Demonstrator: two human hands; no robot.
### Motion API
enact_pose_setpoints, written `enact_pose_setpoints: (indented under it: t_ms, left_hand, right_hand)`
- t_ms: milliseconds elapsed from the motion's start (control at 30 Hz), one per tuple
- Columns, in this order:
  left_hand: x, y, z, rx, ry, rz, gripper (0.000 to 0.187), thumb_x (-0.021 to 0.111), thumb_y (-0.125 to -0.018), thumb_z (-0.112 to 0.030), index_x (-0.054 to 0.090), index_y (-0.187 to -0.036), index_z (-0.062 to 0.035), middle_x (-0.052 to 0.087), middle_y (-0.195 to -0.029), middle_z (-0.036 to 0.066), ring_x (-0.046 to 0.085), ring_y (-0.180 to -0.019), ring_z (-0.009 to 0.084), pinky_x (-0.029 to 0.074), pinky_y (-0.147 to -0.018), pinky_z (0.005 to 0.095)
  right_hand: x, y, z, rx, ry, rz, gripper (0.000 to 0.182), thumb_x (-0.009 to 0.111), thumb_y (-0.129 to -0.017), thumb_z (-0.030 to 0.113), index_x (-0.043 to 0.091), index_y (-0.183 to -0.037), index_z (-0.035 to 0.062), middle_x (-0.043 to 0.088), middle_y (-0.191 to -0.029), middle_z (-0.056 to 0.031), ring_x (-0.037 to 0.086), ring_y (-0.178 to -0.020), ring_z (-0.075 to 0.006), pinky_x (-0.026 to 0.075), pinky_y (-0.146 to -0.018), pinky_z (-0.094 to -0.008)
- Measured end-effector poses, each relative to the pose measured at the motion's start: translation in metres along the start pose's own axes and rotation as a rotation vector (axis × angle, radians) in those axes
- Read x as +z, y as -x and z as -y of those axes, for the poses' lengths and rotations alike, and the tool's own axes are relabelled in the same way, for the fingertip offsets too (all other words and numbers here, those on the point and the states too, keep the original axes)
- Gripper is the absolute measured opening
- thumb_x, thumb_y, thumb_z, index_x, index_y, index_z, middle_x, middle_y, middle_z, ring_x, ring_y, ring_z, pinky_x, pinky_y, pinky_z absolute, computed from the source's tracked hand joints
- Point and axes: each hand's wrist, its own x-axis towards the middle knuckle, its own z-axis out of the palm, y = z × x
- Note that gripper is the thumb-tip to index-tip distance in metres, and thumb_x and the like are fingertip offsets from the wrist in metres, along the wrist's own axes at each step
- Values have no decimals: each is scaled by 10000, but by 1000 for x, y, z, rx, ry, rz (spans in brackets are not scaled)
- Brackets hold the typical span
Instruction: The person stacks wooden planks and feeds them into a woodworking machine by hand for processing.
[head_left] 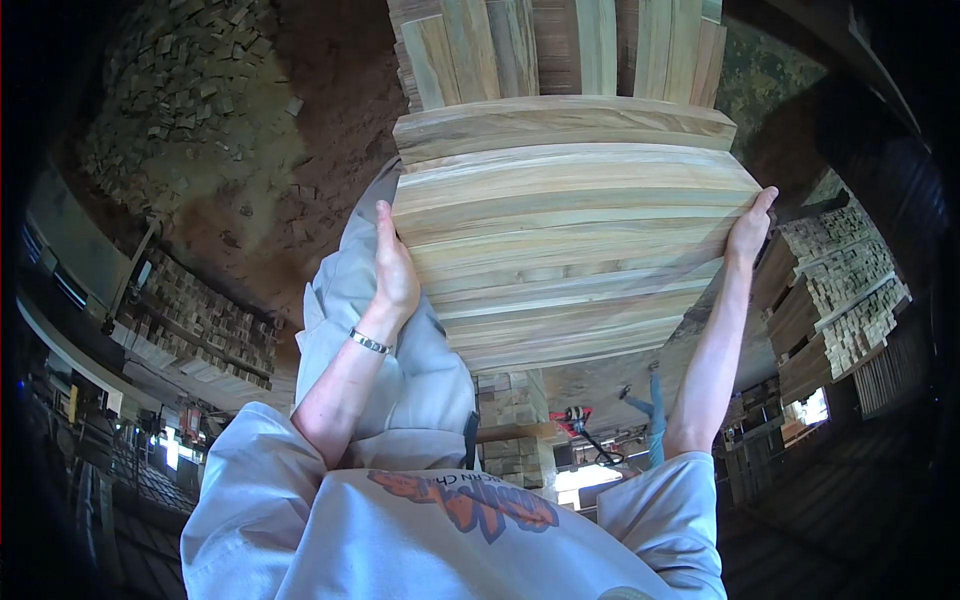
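Observation:
A row of several light wooden boards (570,235), pressed side by side, spans the space between my hands. My left hand (396,272), with a band on its wrist, presses against the boards' left ends, thumb pointing up along them. At the opposite ends my right hand (749,228) grips the boards, its thumb near the top corner. The fingers of both hands are mostly hidden behind or under the wood. Just beyond the held row lies a thicker wooden board (565,128), crossing a stack of boards (560,50) laid lengthwise.
Loose wood offcuts (190,90) are heaped on the dirt floor at upper left. Stacked wood (205,325) stands at left, and another lumber stack (845,290) at right. Another person (655,425) appears in the background, near red equipment (573,420).

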Motion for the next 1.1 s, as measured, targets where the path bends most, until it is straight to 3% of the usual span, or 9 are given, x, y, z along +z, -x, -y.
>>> enact_pose_setpoints:
  t_ms: [100,333,567,633,700,767,800,933,1100]
  left_hand:
    - [0,3,2,6,-13,9,643,253,-1017,-497,367,-1390,14,412,-1430,112,369,-1315,194,244,-1104,321]
    - [-25,25,16,47,-355,21,690,309,-1006,-505,412,-1342,88,467,-1376,139,409,-1261,197,286,-1061,300]
    - [-16,44,8,251,-504,143,502,487,-988,-172,335,-1425,23,508,-1332,130,501,-1156,168,371,-996,285]
    - [-9,49,-1,250,-515,144,531,495,-977,-134,295,-1439,35,486,-1362,141,487,-1191,169,365,-1011,286]
    - [-14,52,-1,275,-522,155,548,499,-972,-114,276,-1447,42,475,-1377,147,480,-1208,169,361,-1018,287]
    - [-34,44,8,186,-518,129,573,505,-973,-128,250,-1452,54,399,-1443,155,403,-1305,205,313,-1079,317]
    - [-37,46,9,198,-529,158,573,505,-973,-128,250,-1452,54,399,-1443,155,403,-1305,205,313,-1079,317]
    - [-53,61,5,345,-591,208,485,510,-958,-100,373,-1389,75,445,-1409,182,459,-1270,214,355,-1058,317]
    - [-88,118,-27,316,-572,361,472,453,-996,-131,327,-1386,104,443,-1389,231,482,-1259,294,386,-1078,379]
  right_hand:
    - [7,10,8,-76,108,-174,844,246,-951,648,683,-945,-74,681,-850,-264,665,-891,-317,470,-819,-419]
    - [16,23,15,-108,53,-402,761,326,-945,623,709,-858,-29,655,-691,-237,661,-685,-365,495,-674,-435]
    - [24,26,7,-173,7,-628,595,476,-945,503,667,-688,2,627,-604,-190,634,-616,-346,475,-590,-443]
    - [27,36,13,-354,-88,-599,527,443,-956,489,653,-1000,7,650,-1046,-239,619,-964,-330,483,-799,-454]
    - [39,79,29,-305,70,-575,636,364,-965,514,400,-1352,10,300,-1474,-243,309,-1340,-380,284,-1076,-530]
    - [72,144,32,-358,176,-289,768,276,-963,553,127,-1468,-5,2,-1562,-196,0,-1426,-406,44,-1149,-562]
    - [76,192,47,-290,274,-155,811,234,-954,595,59,-1492,15,1,-1562,-202,-32,-1434,-401,13,-1160,-536]
    - [152,313,29,-411,133,-105,871,417,-902,551,133,-1477,-38,56,-1543,-268,18,-1426,-453,45,-1140,-595]
    - [132,394,39,-438,3,20,950,623,-794,451,203,-1432,-113,111,-1525,-288,51,-1432,-427,77,-1172,-498]
